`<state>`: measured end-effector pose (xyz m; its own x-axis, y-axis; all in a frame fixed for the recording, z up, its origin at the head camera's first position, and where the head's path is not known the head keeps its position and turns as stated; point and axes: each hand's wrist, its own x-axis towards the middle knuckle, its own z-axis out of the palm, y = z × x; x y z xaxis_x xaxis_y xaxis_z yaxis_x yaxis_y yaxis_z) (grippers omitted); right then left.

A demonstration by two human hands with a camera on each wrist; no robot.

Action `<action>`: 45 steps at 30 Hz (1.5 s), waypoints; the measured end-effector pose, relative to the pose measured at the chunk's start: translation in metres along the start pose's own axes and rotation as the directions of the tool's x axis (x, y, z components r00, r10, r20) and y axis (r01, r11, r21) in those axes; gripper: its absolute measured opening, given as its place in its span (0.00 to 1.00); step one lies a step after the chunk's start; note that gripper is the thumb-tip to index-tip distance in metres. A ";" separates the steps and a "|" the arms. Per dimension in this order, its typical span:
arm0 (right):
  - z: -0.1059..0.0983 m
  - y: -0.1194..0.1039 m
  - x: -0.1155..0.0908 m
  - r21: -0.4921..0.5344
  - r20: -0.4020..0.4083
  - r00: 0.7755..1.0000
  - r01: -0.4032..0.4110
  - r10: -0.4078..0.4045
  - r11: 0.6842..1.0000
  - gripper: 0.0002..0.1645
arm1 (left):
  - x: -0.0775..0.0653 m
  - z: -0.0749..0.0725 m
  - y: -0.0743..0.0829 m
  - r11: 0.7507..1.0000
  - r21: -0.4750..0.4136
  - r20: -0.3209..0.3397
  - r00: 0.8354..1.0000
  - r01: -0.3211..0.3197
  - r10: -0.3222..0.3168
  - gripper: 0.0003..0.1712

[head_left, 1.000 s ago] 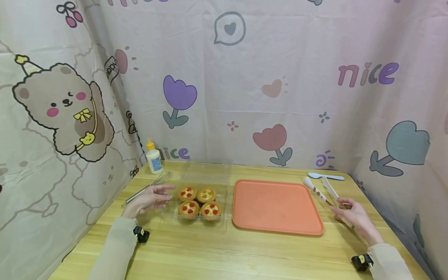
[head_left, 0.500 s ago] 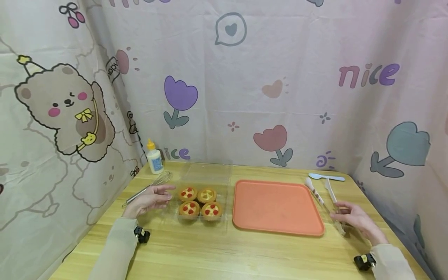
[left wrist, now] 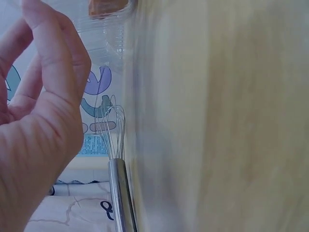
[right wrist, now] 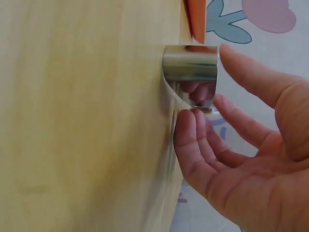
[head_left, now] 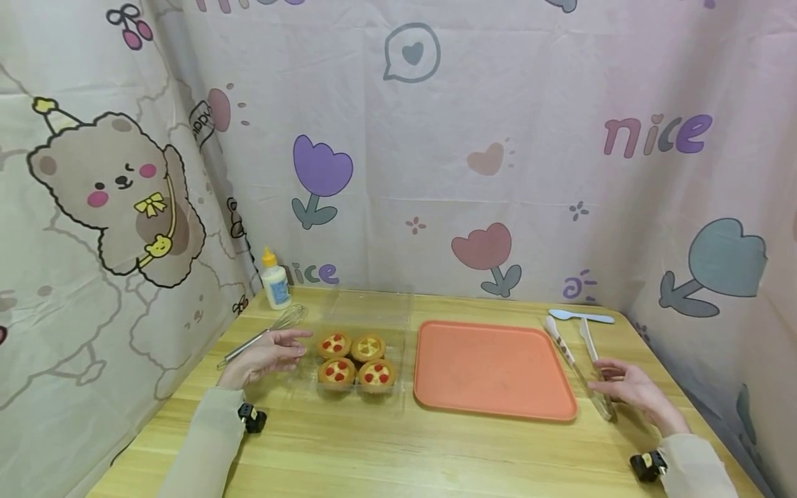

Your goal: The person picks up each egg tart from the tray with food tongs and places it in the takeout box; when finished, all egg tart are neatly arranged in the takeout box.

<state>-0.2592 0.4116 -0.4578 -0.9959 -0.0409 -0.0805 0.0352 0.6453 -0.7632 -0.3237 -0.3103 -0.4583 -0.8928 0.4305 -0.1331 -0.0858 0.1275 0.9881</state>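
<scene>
My left hand (head_left: 264,356) hovers with relaxed fingers beside a clear plastic box (head_left: 399,346), holding nothing. Several small egg tarts (head_left: 337,372) with red and yellow toppings sit inside that box, its lid folded back. Under and behind the left hand lies a whisk (left wrist: 118,179) with a metal handle. On the right, a pair of metal tongs (head_left: 569,356) with pale tips lies on the table beside the tray. My right hand (head_left: 631,387) is at their bent end; in the right wrist view its thumb and fingertips stand loosely spread around the shiny metal bend (right wrist: 190,65).
An orange tray (head_left: 492,370) lies between the plastic box and the tongs. A light blue spoon-shaped utensil (head_left: 582,315) rests at the back right. A white bottle with a yellow cap (head_left: 275,280) stands at the back left, near the printed curtain (head_left: 398,138).
The tongs have come down and shifted slightly, now lying along the tray's right side. My right hand's fingers have loosened around them and moved slightly right. The left hand stays put.
</scene>
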 end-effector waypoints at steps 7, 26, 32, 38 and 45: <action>0.006 -0.005 -0.001 -0.069 -0.113 0.991 0.069 -0.077 0.995 0.36 | 0.001 0.001 0.001 1.000 -0.012 0.012 1.000 -0.004 0.004 0.35; 0.031 -0.045 0.010 0.192 0.244 0.944 0.177 -0.222 0.965 0.34 | 0.001 0.003 0.010 0.997 0.070 -0.077 0.997 0.018 -0.012 0.34; 0.056 -0.069 0.025 0.210 0.295 0.921 0.196 -0.253 0.958 0.32 | 0.008 0.011 0.015 0.996 0.093 -0.129 0.992 0.016 -0.004 0.33; 0.082 -0.094 0.040 0.230 0.349 0.905 0.168 -0.242 0.959 0.32 | 0.017 0.015 0.017 0.995 0.095 -0.164 0.986 0.025 -0.009 0.33; 0.113 -0.124 0.053 0.249 0.395 0.882 0.168 -0.259 0.954 0.32 | 0.024 0.016 0.018 0.995 0.096 -0.172 0.985 0.027 -0.010 0.32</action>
<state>-0.3074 0.2432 -0.4398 -0.8544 -0.5039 -0.1266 -0.1136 0.4190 -0.9008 -0.3390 -0.2832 -0.4447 -0.9545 0.2694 -0.1280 -0.0671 0.2241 0.9722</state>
